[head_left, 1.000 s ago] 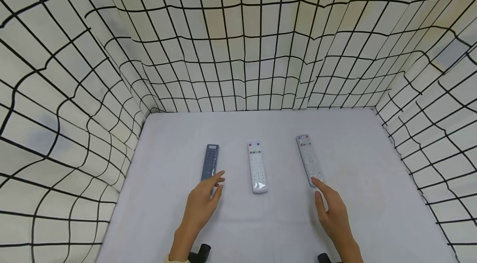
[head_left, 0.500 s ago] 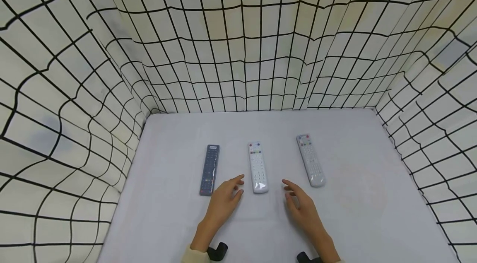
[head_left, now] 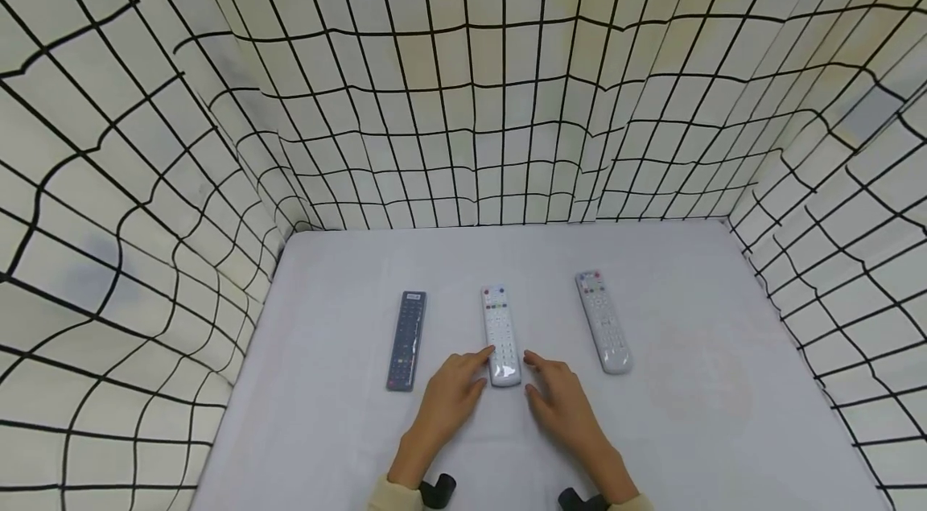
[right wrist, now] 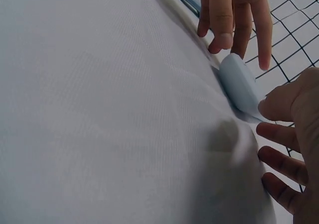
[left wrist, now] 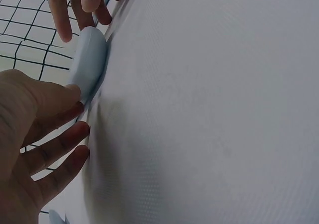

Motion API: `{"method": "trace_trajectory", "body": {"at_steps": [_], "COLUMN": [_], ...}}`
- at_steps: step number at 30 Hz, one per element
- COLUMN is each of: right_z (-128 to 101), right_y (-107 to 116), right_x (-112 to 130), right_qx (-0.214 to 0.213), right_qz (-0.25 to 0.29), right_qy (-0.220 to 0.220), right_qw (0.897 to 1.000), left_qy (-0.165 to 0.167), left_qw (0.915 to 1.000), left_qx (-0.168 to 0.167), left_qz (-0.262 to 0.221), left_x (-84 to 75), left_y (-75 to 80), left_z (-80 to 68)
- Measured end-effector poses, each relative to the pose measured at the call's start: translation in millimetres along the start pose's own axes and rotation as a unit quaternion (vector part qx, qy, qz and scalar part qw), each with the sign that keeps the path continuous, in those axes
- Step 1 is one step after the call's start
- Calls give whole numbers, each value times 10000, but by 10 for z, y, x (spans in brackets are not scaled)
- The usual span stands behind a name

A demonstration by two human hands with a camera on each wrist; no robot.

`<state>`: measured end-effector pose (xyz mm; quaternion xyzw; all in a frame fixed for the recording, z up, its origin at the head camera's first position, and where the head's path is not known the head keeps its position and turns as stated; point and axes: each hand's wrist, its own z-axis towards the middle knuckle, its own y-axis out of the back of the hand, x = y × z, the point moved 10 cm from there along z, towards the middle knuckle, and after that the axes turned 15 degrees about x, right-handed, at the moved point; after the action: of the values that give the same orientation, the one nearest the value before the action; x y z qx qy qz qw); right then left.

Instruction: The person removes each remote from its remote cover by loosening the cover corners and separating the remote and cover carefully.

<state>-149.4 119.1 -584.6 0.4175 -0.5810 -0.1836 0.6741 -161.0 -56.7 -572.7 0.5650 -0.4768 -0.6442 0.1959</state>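
A white remote control (head_left: 499,330) lies in the middle of the table between the two hands, its lower end toward the person. At its left edge is my left hand (head_left: 451,394), the index fingertip over or against the side; contact is hard to tell. My right hand (head_left: 563,400) is just off its right side, thumb and fingers spread apart. Neither hand grips anything. The white remote's rounded end (left wrist: 89,59) shows between both hands in the left wrist view, and likewise the remote (right wrist: 240,84) in the right wrist view.
A dark grey remote (head_left: 406,342) lies to the left and another light grey remote (head_left: 604,323) to the right, slightly tilted. White cloth covers the table (head_left: 326,430). White walls with a black grid (head_left: 434,117) enclose the back and sides.
Both hands have moved inward: the left from the dark remote, the right from the light grey remote on the right, to either side of the white one. The remotes stay put.
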Motion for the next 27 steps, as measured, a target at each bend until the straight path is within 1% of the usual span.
{"method": "trace_trajectory", "body": {"at_steps": [3,7,12,16,20,23,27], "right_z": [46,80,68,40,17,15,29], "right_y": [-42,-74,-76,-44,0,67,201], "right_x": [20,49,113,176,238,286,367], "right_qx": [48,81,-62,-287,-492,-704,-1012], "right_qz": [-241,-428,-530,-376,-202,-146,-81], "right_qy": [-77,-139,13,286,616,896,1321], "right_qw": [9997,9990,9986,9985,9967,9934,9860], "left_qy": [-88,-218,-420,-510,-546,-617,-773], "left_qw": [9999,9991,9977,9957,9926,9899,9857], "left_qx": [-71,-264,-512,-774,-1085,-1272,-1489], "left_qz": [115,262,146,55,53,61,125], "left_x": [-38,-86,-134,-146,-165,-208,-302], "left_y": [-4,9,17,31,79,143,268], "left_z": [17,28,32,38,34,27,2]}}
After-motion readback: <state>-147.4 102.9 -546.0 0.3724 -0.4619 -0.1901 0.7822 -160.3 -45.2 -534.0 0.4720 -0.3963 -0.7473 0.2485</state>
